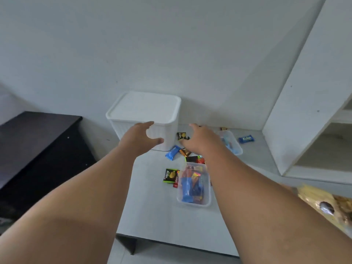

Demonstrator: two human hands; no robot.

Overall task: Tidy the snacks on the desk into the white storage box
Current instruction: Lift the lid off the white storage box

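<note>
Desk: pale top. The near edge crosses the foreground, the left edge drops beside a dark cabinet, and bare surface lies near-left.
Clear tray: mid-desk, filled with wrapped snacks.
Green packet: just left of the tray.
Blue wrapper, brown packet: loose, beside the foot of the white storage box.
Left hand: fingers and thumb spread wide, holding nothing, before the box's near corner; contact cannot be told.
Right hand: spread, holding nothing, above the loose packets.
Box: lid on, far-left, against the wall.
Second clear tray, blue packet: far-right, near a white shelf unit.
</note>
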